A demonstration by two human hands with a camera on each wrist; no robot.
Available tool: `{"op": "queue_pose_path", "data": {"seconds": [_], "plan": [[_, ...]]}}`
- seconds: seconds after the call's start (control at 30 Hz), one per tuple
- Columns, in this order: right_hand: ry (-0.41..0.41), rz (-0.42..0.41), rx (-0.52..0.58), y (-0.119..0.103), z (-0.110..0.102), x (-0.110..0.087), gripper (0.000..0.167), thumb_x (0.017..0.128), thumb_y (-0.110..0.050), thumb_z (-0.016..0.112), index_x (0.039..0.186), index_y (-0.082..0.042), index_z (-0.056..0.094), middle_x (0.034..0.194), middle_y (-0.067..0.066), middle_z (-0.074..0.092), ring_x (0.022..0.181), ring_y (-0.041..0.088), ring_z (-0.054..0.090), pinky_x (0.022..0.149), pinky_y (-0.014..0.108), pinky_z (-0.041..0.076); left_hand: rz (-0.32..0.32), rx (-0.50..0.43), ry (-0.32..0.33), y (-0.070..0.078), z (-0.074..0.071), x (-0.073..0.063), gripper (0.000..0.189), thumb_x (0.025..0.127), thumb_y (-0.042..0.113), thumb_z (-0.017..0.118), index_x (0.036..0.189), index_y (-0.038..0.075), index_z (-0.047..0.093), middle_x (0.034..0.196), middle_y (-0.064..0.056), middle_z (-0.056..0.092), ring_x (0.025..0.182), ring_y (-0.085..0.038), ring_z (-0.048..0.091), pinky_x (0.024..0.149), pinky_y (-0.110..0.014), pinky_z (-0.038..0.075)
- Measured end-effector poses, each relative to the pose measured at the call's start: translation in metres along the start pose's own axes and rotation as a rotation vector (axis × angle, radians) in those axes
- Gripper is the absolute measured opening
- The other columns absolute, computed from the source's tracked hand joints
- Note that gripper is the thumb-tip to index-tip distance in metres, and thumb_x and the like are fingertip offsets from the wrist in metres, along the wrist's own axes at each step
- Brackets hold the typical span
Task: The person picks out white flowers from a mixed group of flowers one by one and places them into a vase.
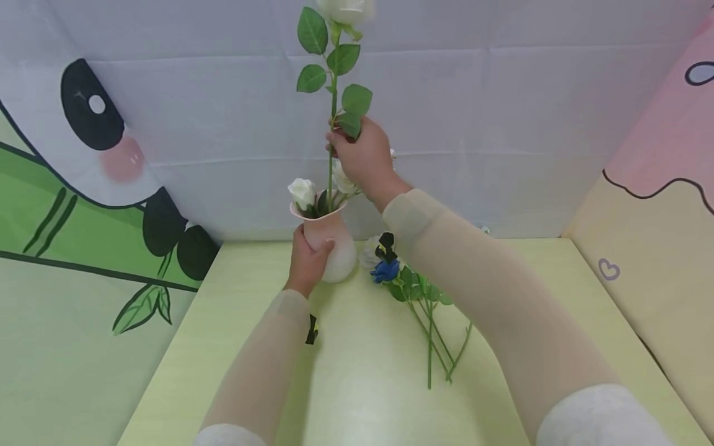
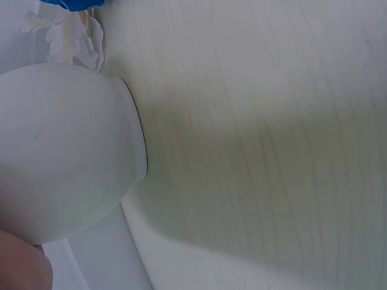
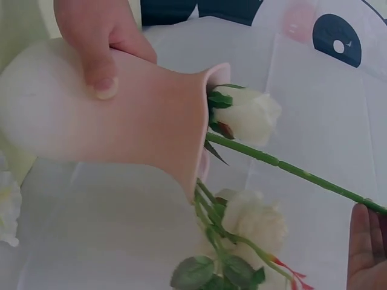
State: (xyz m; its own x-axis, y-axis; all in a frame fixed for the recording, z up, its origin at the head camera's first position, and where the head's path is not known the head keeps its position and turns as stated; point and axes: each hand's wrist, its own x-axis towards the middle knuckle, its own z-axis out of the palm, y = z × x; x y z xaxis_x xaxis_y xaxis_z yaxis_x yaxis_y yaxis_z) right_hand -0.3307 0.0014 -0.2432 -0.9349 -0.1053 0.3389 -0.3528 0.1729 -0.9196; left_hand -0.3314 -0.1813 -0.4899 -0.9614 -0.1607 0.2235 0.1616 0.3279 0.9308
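Note:
A pink-and-white vase (image 1: 341,263) stands at the back of the table, its base close on the tabletop in the left wrist view. My left hand (image 1: 309,260) grips its side, with the thumb across the front (image 3: 103,78). Above the vase, my right hand (image 1: 368,155) pinches the green stem (image 1: 333,93) of a long white rose (image 1: 347,9). That stem's lower end runs down into the flared mouth, and its bloom is cut off by the top of the head view. One short white rose (image 3: 248,115) sits at the rim; another white bloom (image 3: 257,220) leans out the other side.
Right of the vase lie a blue rose (image 1: 386,271), a white flower (image 1: 370,254) and several crossing green stems (image 1: 429,347) on the pale yellow table (image 1: 357,384). A white cloth backdrop (image 1: 446,111) hangs behind; printed panels flank both sides.

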Motion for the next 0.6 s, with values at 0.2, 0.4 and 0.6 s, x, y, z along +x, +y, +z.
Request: {"op": "queue_pose_path", "data": {"seconds": [0.2, 0.4, 0.6], "plan": [[0.009, 0.004, -0.020, 0.014, 0.009, -0.002, 0.027, 0.100, -0.021, 0.069, 0.124, -0.009, 0.066, 0.100, 0.004, 0.072, 0.089, 0.015, 0.071, 0.083, 0.025, 0.056, 0.015, -0.017, 0.005, -0.001, 0.000, 0.001, 0.083, 0.092, 0.029, 0.075, 0.155, 0.005, 0.027, 0.144, -0.018, 0.045, 0.130, -0.034, 0.049, 0.112, -0.053, 0.038], [0.007, -0.007, -0.035, 0.024, 0.016, -0.006, 0.023, 0.100, -0.021, 0.069, 0.120, -0.009, 0.068, 0.095, 0.004, 0.072, 0.088, 0.017, 0.071, 0.082, 0.027, 0.055, 0.027, -0.016, 0.007, -0.004, 0.001, 0.002, 0.084, 0.091, 0.029, 0.076, 0.155, 0.005, 0.027, 0.145, -0.018, 0.045, 0.130, -0.034, 0.048, 0.112, -0.053, 0.038], [0.004, 0.003, -0.082, 0.030, 0.020, -0.011, 0.024, 0.101, -0.022, 0.068, 0.121, -0.010, 0.068, 0.096, 0.003, 0.071, 0.088, 0.015, 0.069, 0.082, 0.029, 0.054, 0.026, -0.013, 0.002, -0.005, 0.001, 0.002, 0.085, 0.091, 0.031, 0.075, 0.156, 0.005, 0.026, 0.145, -0.018, 0.044, 0.130, -0.034, 0.048, 0.112, -0.052, 0.038]]}}
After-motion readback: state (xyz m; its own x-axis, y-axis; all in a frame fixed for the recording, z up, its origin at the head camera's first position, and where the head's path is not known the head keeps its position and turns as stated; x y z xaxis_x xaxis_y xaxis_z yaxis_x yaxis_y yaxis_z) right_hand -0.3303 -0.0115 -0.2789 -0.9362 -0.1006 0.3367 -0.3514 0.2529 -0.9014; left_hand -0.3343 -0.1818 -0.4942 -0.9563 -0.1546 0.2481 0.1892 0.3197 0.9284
